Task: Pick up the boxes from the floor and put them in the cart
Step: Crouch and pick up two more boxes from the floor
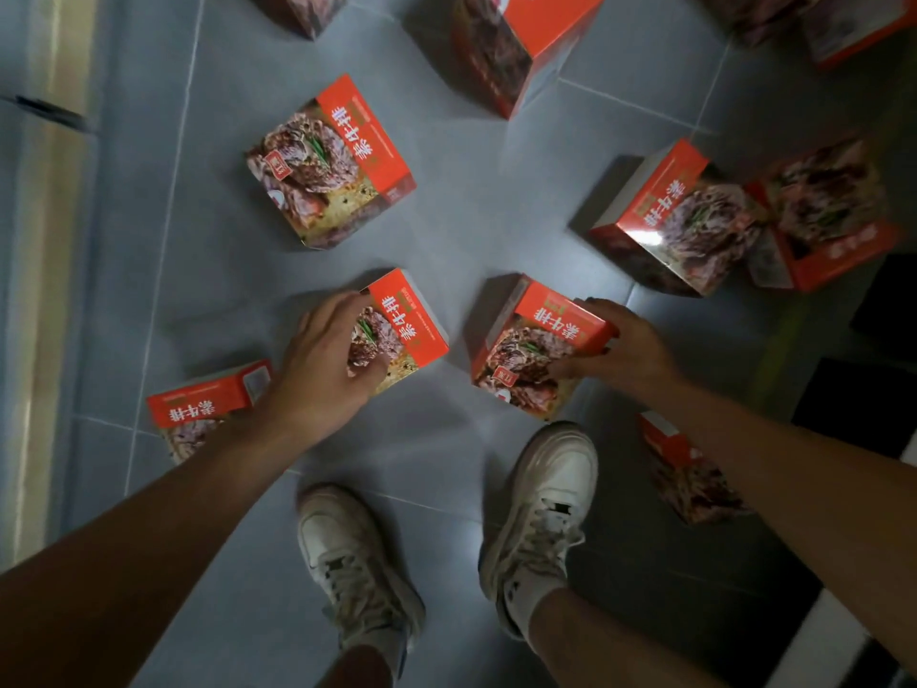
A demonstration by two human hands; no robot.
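Note:
Several red boxes printed with a meat picture lie scattered on the grey tiled floor [461, 230]. My left hand [325, 360] grips one box [412, 325] by its near left side, fingers curled over its edge. My right hand [615, 345] grips a second box [536, 350] by its right side, thumb on the top face. Both boxes are low, at or just above the floor. No cart is in view.
More boxes lie around: one ahead at centre left [332, 166], one at the right [680, 221], one under my left forearm [208, 404], one by my right arm [689, 474], others along the top edge. My two white shoes [541, 504] stand below. A pale wall base [44, 270] runs along the left.

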